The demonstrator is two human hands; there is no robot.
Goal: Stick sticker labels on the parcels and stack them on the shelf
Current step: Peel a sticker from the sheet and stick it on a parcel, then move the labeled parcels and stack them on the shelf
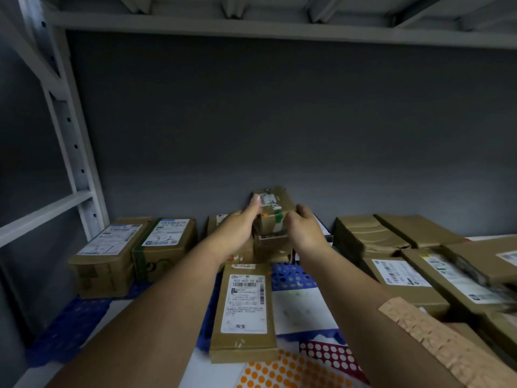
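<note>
The left hand (237,228) and the right hand (303,229) hold a small cardboard parcel (275,212) between them at the back of the shelf (156,312), against the grey wall (279,121). The left thumb lies up along the parcel's left edge with the fingers curled round its side; the right hand's fingers wrap its right side. The parcel carries a torn white label and a green mark, and it sits on top of other small boxes (272,245), though the hands hide how it rests there. A tan patch (436,340) sticks to the right forearm.

Just in front of the hands a long flat parcel (243,312) lies lengthwise, its white label reading 502-602-12. It rests partly on a blue dot sticker sheet (291,275). Nearer the camera lie a red dot sheet (330,357) and an orange dot sheet (279,373).

On the left stand 2 boxes side by side, touching: one marked 3-1 (109,247), the other marked 3-2 (165,242). On the right several brown parcels (400,247) lie close together, some with white labels facing up.
</note>
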